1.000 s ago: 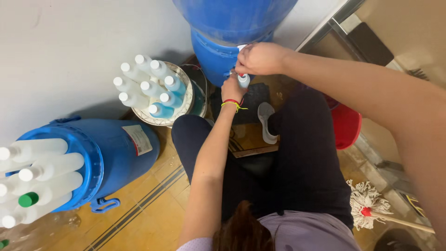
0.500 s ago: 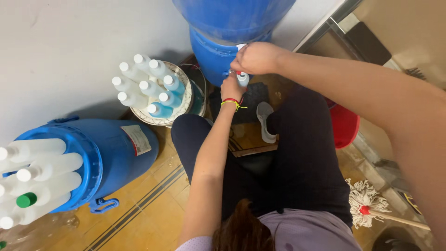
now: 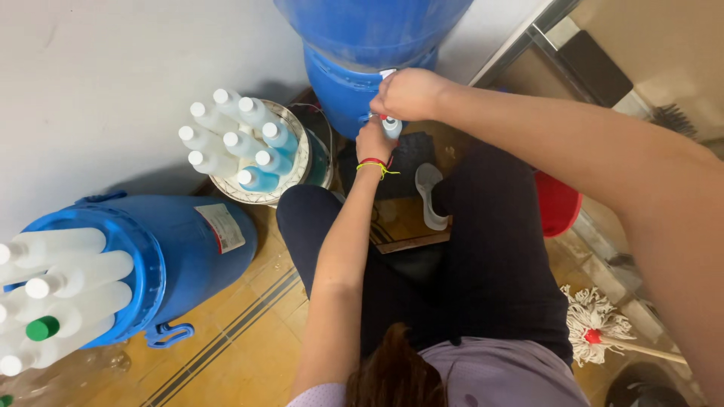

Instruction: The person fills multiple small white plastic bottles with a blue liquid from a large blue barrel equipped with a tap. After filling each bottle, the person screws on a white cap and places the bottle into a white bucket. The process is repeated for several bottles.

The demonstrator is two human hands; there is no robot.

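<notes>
Seen from above, a seated person in dark trousers reaches both arms forward to the foot of a large blue plastic drum [image 3: 354, 83] that stands against the pale wall. The left hand [image 3: 373, 142], with a red and yellow thread band at its wrist, is raised under the drum's base and its fingers are clenched around a small clear plastic bottle with pale blue liquid [image 3: 391, 128], holding it upright just below the drum's outlet. The right hand [image 3: 407, 94] comes in from the right, directly above the bottle, its fingers closed on the small white tap fitting [image 3: 387, 74] at the drum's lower edge; how tightly it grips cannot be made out. The two hands touch or nearly touch each other around the bottle. To the left, near the left forearm, a round metal bowl [image 3: 298, 169] rests on the floor, packed with white-capped bottles of blue liquid [image 3: 260, 179] standing on end. Further left and closer to the camera, a second blue plastic barrel [image 3: 196, 249] lies on its side on the yellow tiled floor [image 3: 249, 354], with more white-capped bottles [image 3: 68, 275] in front of it, one with a green cap. A red plastic bucket [image 3: 556, 203] sits beside the right leg, and a white string mop head [image 3: 596, 320] lies at the lower right.
</notes>
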